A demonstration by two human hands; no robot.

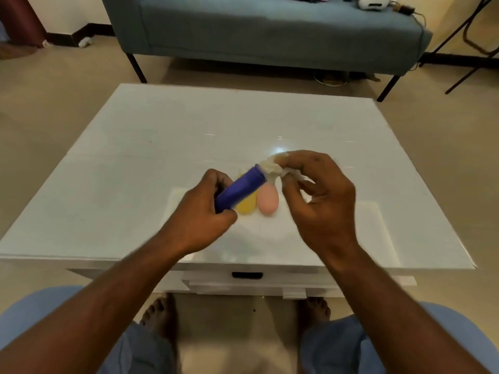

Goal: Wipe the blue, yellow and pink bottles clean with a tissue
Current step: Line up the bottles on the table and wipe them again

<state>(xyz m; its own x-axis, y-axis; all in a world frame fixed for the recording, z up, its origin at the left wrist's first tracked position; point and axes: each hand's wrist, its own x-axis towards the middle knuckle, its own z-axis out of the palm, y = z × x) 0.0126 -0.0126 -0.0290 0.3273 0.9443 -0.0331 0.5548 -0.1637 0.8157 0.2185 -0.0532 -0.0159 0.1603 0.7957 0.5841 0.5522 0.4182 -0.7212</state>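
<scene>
Against crumpled tissue [272, 166], blue bottle [240, 188]

Glossy white counter [151, 147] stands on beige tiled floor [54, 85]; blue-grey sofa [270, 31] beyond the counter, against cream wall [67, 12].

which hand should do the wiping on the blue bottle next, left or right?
Right. The right hand already pinches the tissue at the blue bottle's far end. The left hand has its grip on the bottle's near end, so it should likely steady it.
</scene>
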